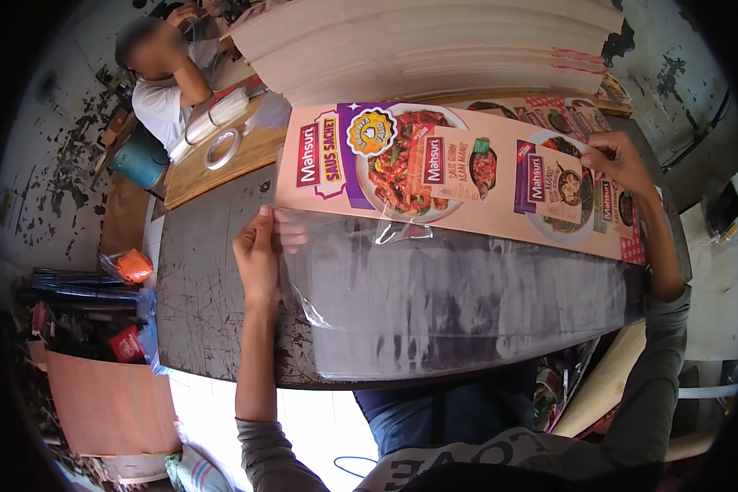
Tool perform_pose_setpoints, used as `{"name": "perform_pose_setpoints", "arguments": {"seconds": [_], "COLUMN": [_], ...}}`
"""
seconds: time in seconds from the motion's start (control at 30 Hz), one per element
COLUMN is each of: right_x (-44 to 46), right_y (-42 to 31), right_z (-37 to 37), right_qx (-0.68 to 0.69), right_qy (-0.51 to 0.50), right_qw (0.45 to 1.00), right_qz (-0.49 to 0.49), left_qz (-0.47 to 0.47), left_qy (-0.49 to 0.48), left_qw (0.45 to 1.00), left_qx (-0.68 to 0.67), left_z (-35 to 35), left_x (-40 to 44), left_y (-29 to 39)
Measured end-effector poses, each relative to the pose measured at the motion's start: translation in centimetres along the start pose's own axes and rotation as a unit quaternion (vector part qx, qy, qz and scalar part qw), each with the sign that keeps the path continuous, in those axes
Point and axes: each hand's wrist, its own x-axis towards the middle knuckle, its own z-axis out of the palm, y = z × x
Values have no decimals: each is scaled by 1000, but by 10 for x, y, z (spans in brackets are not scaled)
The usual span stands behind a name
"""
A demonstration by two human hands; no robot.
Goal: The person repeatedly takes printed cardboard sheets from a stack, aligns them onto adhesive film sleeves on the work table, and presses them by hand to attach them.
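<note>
A long printed card (476,201) with "Mahsuri Saus Sachet" lettering and food pictures lies at a slant across the table. My right hand (619,162) is closed on its far right edge, thumb and fingers pinching it. Clear plastic sheets (467,303) spread over the near side of the table, overlapping the card's lower edge. At their upper left corner, my left hand (261,248) is closed on the plastic, the thumb on top and the fingers showing through it. Whether the plastic is a sleeve or flat sheets, I cannot tell.
Behind the card rises a tall stack of boards (426,49), with more printed cards (558,115) at its foot. A tape roll (222,149) lies on a wooden board (197,180) at left. Another person (160,98) sits beyond it. The dark table's edge (213,379) runs before me.
</note>
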Motion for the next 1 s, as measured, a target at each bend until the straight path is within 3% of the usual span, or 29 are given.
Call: {"name": "perform_pose_setpoints", "arguments": {"seconds": [0.23, 0.43, 0.7, 0.73, 0.8, 0.93, 1.0], "right_x": [-2, -4, -15, -16, -17, -37, -55], "right_y": [-9, -26, -48, -51, -51, -57, -62], "right_z": [2, 10, 19, 22, 23, 14, 9], "right_qx": [-7, -50, -81, -105, -130, -151, -134], "right_qy": [-6, -50, -97, -108, -113, -113, -99], "right_qw": [1000, 997, 986, 983, 979, 980, 986], "right_qz": [9, -44, -106, -109, -114, -58, -14], "left_qz": [-35, -13, -84, -81, 24, 96, 72], "left_qy": [5, 18, -78, -78, -80, -77, -99], "left_qw": [999, 999, 993, 994, 978, 952, 956], "left_qx": [8, -22, -3, 0, 193, 279, 266], "left_z": [-1, -8, -17, -15, -9, -12, -14], "left_x": [1, 4, -1, -4, -13, -25, -37], "left_y": [1, -3, 3, 6, 12, 9, 17]}}
